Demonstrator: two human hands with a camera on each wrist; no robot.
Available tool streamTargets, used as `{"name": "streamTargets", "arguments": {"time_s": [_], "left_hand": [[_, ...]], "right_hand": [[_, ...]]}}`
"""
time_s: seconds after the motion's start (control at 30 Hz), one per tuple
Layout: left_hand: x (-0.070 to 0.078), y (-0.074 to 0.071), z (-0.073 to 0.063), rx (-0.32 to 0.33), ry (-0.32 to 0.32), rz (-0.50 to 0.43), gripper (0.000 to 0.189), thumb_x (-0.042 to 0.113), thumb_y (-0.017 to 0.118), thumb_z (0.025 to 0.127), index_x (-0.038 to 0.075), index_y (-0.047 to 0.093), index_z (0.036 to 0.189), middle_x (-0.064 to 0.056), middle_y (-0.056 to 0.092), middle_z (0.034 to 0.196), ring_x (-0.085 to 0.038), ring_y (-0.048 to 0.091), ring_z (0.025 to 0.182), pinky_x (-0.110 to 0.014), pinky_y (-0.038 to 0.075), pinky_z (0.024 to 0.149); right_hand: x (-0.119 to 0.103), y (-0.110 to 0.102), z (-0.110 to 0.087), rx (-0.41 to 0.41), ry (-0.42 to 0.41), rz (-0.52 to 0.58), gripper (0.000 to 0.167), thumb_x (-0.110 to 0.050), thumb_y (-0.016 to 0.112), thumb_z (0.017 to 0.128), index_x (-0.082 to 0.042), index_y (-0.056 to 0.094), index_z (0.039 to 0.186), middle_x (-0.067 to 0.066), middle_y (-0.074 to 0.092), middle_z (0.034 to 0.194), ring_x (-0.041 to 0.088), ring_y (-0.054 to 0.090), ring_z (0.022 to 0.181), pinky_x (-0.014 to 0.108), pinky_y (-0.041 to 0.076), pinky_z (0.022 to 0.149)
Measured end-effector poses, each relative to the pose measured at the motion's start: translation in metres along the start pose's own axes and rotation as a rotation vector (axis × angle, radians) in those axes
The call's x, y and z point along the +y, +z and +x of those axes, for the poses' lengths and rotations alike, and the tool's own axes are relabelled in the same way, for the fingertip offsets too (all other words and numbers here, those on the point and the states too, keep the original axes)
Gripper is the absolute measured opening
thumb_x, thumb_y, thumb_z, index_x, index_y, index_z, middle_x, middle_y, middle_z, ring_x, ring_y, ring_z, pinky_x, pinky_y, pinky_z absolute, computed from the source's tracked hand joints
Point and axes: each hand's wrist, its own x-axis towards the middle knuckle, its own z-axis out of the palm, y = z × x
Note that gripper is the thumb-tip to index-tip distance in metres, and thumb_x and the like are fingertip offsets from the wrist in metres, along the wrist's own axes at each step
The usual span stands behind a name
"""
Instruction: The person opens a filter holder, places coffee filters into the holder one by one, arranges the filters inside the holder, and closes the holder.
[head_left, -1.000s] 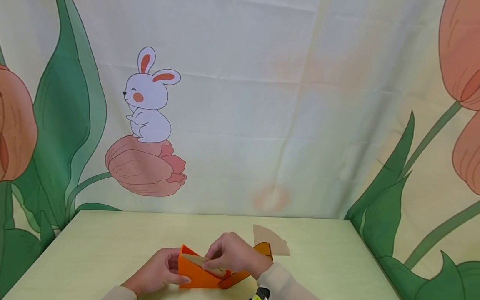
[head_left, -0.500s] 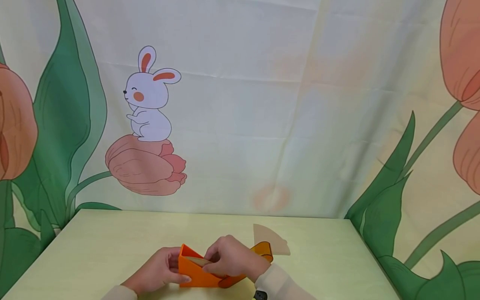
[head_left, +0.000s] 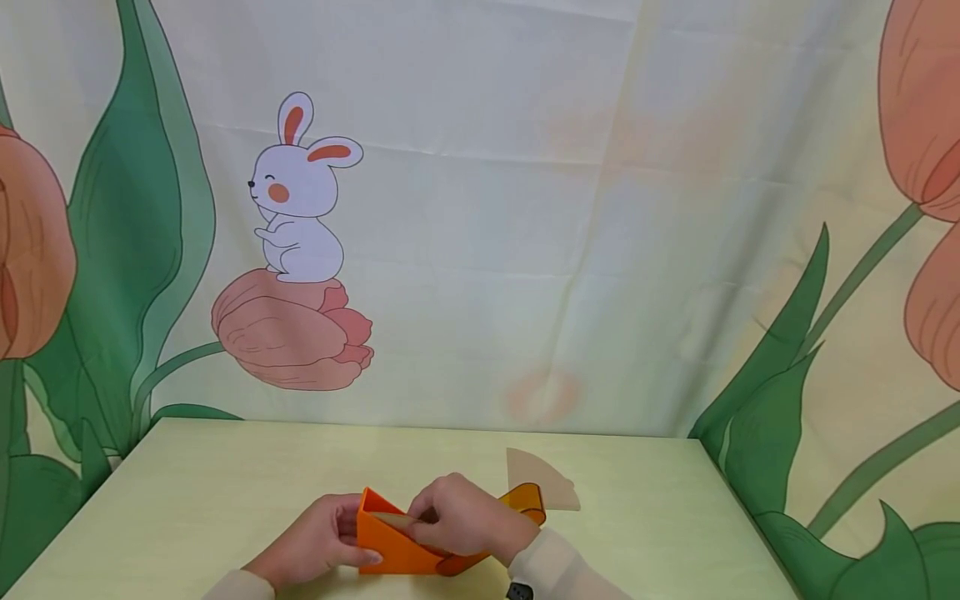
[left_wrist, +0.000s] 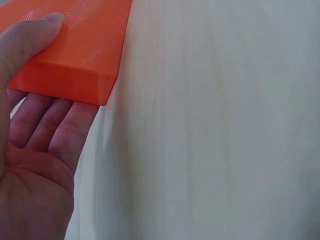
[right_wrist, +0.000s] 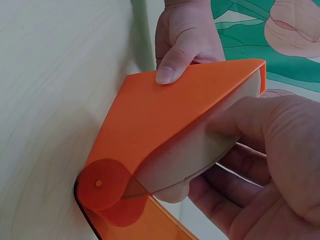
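My left hand (head_left: 311, 540) grips the closed end of an orange wedge-shaped case (head_left: 386, 548), thumb on the near face and fingers behind; the left wrist view shows its thumb on the textured orange wall (left_wrist: 92, 42). Inside the case lies a beige fan-shaped flat piece (right_wrist: 175, 152), with its curved edge showing at the opening. My right hand (head_left: 465, 517) pinches that piece between thumb and fingers. A translucent amber-orange lid (head_left: 528, 502) swings open from the case's round hinge (right_wrist: 98, 183), partly hidden behind my right hand in the head view.
Another beige fan-shaped piece (head_left: 543, 479) lies flat on the pale table (head_left: 637, 517), beyond the lid. A hanging cloth (head_left: 465, 250) with a printed rabbit and tulips stands behind the table's far edge. A dark device (head_left: 519, 592) sits at my right sleeve.
The fan-shaped piece has sunk a little deeper into the case, and my right hand has moved slightly down with it. My left hand and the case have stayed nearly still.
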Motion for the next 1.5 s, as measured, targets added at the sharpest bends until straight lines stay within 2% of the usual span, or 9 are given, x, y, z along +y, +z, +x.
{"name": "streamTargets", "arguments": {"time_s": [0.27,0.53,0.7,0.93,1.07,1.23,1.4,1.5], "left_hand": [[0.0001,-0.0002,0.0005,0.001,-0.004,0.0,0.053,0.02,0.086,0.083,0.007,0.066,0.13,-0.009,0.073,0.125,-0.024,0.072,0.107,-0.033,0.06,0.095],[0.0003,0.0001,0.0003,0.002,-0.004,-0.009,0.053,0.018,0.086,0.083,0.005,0.066,0.13,-0.01,0.073,0.124,-0.024,0.072,0.108,-0.034,0.06,0.095],[0.0002,-0.0001,-0.0002,0.003,-0.014,-0.011,0.052,0.019,0.087,0.083,0.007,0.066,0.129,-0.009,0.074,0.124,-0.024,0.072,0.107,-0.032,0.061,0.094],[-0.0007,0.0002,-0.0005,0.002,-0.016,-0.016,0.052,0.02,0.086,0.083,0.007,0.066,0.129,-0.01,0.074,0.124,-0.025,0.072,0.107,-0.034,0.061,0.095],[-0.0004,0.0012,-0.0002,0.005,-0.028,-0.015,0.053,0.021,0.086,0.082,0.008,0.066,0.129,-0.009,0.073,0.124,-0.025,0.071,0.106,-0.037,0.06,0.096],[-0.001,0.0006,0.0003,0.007,-0.032,-0.012,0.054,0.022,0.086,0.082,0.008,0.066,0.13,-0.008,0.073,0.124,-0.025,0.071,0.106,-0.038,0.06,0.097],[-0.002,0.0001,0.001,0.004,-0.025,-0.002,0.052,0.023,0.086,0.083,0.01,0.067,0.13,-0.008,0.074,0.124,-0.025,0.071,0.106,-0.037,0.06,0.097],[-0.0019,0.0002,0.0017,0.002,-0.025,-0.002,0.053,0.023,0.086,0.083,0.01,0.067,0.13,-0.007,0.074,0.124,-0.025,0.071,0.106,-0.037,0.06,0.097]], "right_hand": [[-0.0005,0.0023,0.0008,0.021,-0.024,-0.061,0.011,-0.02,0.072,0.097,-0.015,0.082,0.095,-0.016,0.065,0.075,-0.003,0.051,0.064,0.01,0.048,0.061],[0.0019,0.0031,0.0013,0.014,-0.029,-0.072,0.011,-0.018,0.072,0.096,-0.015,0.082,0.097,-0.015,0.066,0.08,-0.003,0.052,0.069,0.01,0.049,0.066],[0.0027,0.0013,0.001,0.011,-0.011,-0.047,0.01,-0.016,0.073,0.093,-0.015,0.082,0.099,-0.015,0.068,0.084,-0.004,0.056,0.07,0.009,0.051,0.067],[0.0021,-0.0053,-0.001,0.009,0.049,0.057,0.009,-0.016,0.076,0.092,-0.015,0.082,0.098,-0.013,0.072,0.085,-0.004,0.061,0.07,0.011,0.054,0.071],[0.002,-0.0061,-0.0012,0.032,0.036,0.11,0.008,-0.019,0.077,0.093,-0.014,0.082,0.096,-0.013,0.073,0.082,-0.004,0.062,0.067,0.012,0.055,0.069],[0.002,-0.0058,-0.0017,0.068,-0.012,0.049,0.008,-0.018,0.077,0.093,-0.014,0.084,0.096,-0.013,0.074,0.084,-0.007,0.06,0.067,0.01,0.054,0.068],[0.0022,-0.0052,-0.0027,0.033,-0.031,-0.001,0.008,-0.016,0.076,0.093,-0.013,0.083,0.098,-0.012,0.076,0.085,-0.01,0.061,0.067,0.007,0.053,0.069],[0.0029,-0.0055,-0.0029,0.02,-0.014,0.014,0.007,-0.015,0.077,0.092,-0.013,0.082,0.097,-0.012,0.075,0.084,-0.009,0.062,0.067,0.008,0.054,0.069]]}}
